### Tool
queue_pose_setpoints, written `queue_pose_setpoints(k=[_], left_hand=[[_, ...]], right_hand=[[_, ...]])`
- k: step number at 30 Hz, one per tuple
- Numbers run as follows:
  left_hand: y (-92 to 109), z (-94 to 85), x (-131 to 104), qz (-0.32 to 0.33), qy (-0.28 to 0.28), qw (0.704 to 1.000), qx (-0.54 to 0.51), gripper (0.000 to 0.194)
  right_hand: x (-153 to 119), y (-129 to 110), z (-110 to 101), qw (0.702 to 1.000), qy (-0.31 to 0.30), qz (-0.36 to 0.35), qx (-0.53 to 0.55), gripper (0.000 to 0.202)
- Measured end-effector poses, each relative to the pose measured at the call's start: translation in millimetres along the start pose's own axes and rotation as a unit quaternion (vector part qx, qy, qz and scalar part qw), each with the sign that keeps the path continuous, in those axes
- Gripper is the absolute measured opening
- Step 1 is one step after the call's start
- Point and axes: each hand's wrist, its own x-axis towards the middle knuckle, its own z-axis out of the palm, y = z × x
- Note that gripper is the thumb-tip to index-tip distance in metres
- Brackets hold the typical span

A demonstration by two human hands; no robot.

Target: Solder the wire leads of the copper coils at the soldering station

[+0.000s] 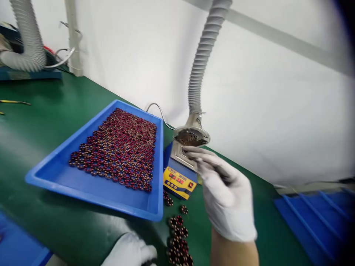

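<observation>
My right hand (226,192), in a white glove with greyed fingertips, reaches over the solder pot (179,177), a blue box with a yellow display panel and a metal-framed top. Its thumb and fingers are pinched together at the pot's right edge; whatever sits between them is too blurred to name. At the bottom edge my left hand (131,251), also white-gloved, has its fingers curled, with a bit of something dark under the fingertips. Small ring-shaped wound coils (179,242), dark with copper and red, lie in a cluster between the hands.
A blue tray (94,197) filled with rows of similar coils stands left of the pot. An extraction hose (203,62) with a round hood (191,136) hangs right above the pot. Yellow-handled tweezers (15,102) lie far left. Another blue tray (19,240) is at lower left.
</observation>
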Motion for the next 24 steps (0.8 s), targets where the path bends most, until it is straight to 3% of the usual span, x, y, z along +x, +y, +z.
queue_pose_setpoints(k=[3,5,8,11,16,18,21,24], left_hand=[[11.7,2.1,19.4,-0.018,0.000,0.999,0.028,0.027],[24.1,4.3,34.2,-0.019,0.002,0.999,0.048,0.041],[39.6,11.7,58.8,-0.024,0.003,0.981,0.192,0.054],[44.2,20.2,82.7,-0.045,-0.003,0.945,0.322,0.053],[45.7,22.3,98.7,-0.054,0.015,0.934,0.354,0.038],[51.9,16.9,97.2,-0.025,0.030,0.938,0.345,0.038],[67.1,-2.0,99.6,0.096,0.070,0.954,0.277,0.039],[85.9,-33.7,117.0,0.198,0.215,0.939,0.179,0.028]], right_hand=[[-33.8,-4.4,-38.9,0.988,0.126,-0.016,0.083,0.011],[-53.4,-2.6,-56.8,0.980,0.167,-0.049,0.092,0.013],[-76.7,4.5,-80.0,0.976,0.181,-0.089,0.079,0.018],[-90.5,11.8,-98.9,0.969,0.206,-0.096,0.095,0.022],[-85.3,10.1,-114.0,0.961,0.224,-0.095,0.128,0.020],[-79.0,10.4,-117.0,0.965,0.219,-0.063,0.130,0.013],[-71.3,21.3,-120.0,0.968,0.215,0.008,0.129,0.008],[-63.8,39.4,-118.5,0.953,0.242,0.066,0.172,0.012]])
